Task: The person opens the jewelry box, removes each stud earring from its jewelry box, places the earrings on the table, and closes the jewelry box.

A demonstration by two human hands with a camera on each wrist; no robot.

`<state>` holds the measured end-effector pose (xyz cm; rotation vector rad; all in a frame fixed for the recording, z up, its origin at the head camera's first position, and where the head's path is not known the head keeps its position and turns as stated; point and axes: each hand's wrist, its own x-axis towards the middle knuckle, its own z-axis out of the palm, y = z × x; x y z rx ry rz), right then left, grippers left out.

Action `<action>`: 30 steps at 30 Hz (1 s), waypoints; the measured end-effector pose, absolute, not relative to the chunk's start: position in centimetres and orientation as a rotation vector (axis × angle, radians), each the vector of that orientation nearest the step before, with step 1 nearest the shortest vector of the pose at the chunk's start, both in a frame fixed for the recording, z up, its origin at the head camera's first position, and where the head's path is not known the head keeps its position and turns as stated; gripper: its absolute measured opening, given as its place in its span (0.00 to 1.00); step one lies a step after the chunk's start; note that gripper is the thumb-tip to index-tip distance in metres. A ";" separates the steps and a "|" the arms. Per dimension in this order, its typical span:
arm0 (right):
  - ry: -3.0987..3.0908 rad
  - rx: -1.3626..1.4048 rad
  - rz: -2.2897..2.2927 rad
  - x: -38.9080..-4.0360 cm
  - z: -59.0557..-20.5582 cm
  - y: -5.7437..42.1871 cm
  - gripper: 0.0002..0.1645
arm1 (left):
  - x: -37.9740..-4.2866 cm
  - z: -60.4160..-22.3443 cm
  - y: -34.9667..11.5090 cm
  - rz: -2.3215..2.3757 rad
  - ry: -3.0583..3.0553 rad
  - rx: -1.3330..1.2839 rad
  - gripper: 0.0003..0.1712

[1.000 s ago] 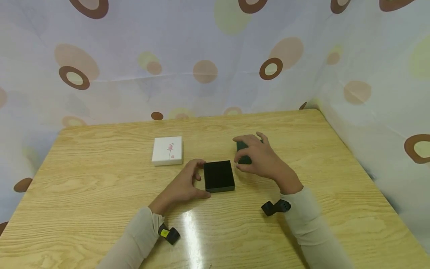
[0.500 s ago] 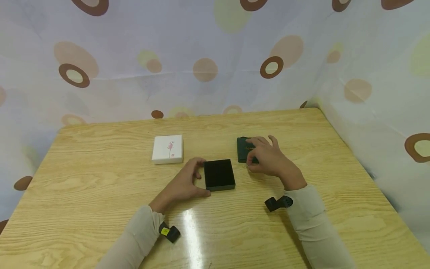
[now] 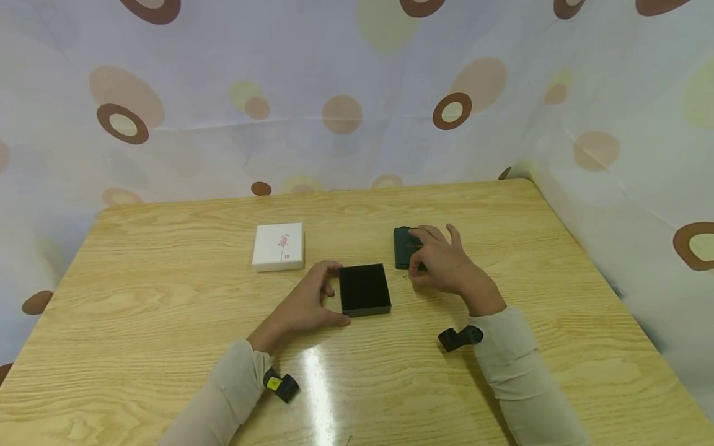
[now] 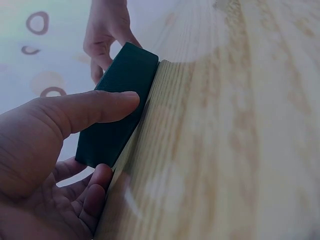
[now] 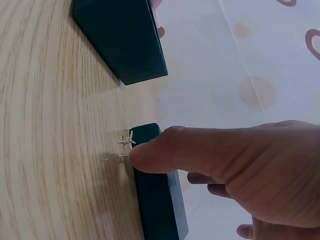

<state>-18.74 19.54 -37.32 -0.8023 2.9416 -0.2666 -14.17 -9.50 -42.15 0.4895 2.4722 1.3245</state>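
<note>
My left hand (image 3: 307, 303) holds a square box base (image 3: 364, 290), dark green outside with a black inside. Its thumb lies along the near wall (image 4: 117, 135) in the left wrist view, with fingers at the far side. My right hand (image 3: 449, 266) pinches thumb and forefinger together low over the table, in front of a dark green lid (image 3: 403, 249) with faint gold lettering, which it partly covers. At the thumb tip in the right wrist view shows a tiny shiny earring (image 5: 129, 140) with thin prongs, mostly hidden by the thumb.
A white box (image 3: 278, 248) with a pink flower print stands at the back left on the wooden table (image 3: 167, 297). Patterned cloth (image 3: 301, 148) hangs behind the table and at its right side. Black wrist cameras (image 3: 286, 387) sit on both sleeves.
My right hand has shifted slightly right, and its thumb and forefinger have closed together at the table, uncovering more of the green lid. My left hand keeps its hold on the box base.
</note>
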 end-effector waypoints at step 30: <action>2.963 -0.808 -0.209 -18.4 -37.3 19.0 0.10 | -14.1 -42.0 -9.5 1.323 2.469 0.490 0.55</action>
